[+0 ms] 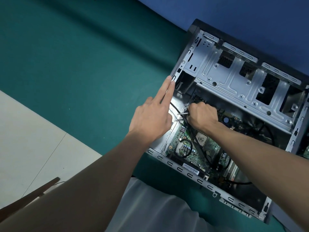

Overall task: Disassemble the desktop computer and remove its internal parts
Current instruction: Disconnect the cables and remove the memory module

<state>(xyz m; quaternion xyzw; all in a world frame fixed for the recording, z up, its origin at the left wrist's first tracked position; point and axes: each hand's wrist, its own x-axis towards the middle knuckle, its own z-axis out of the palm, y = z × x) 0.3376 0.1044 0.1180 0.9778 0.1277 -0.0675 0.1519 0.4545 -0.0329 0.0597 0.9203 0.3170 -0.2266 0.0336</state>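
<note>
Head view: right hand (202, 115) fisted round a screwdriver (183, 113), shaft pointing left; left hand (153, 118), fingers straight and together, touching the computer case (182, 62) wall. Step: probably loosening a motherboard (192, 148) screw; next needs the tip seated squarely. Case lies open side up at the green mat's (83, 64) far right edge, black front towards the blue wall (234, 10); long axis unclear.

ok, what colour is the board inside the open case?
Green: the flat printed motherboard, clearest in the head view.

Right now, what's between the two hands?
Head view: a metal tool shaft sticking out of the right hand and a black cable, over the computer case floor, beside the left hand.
</note>
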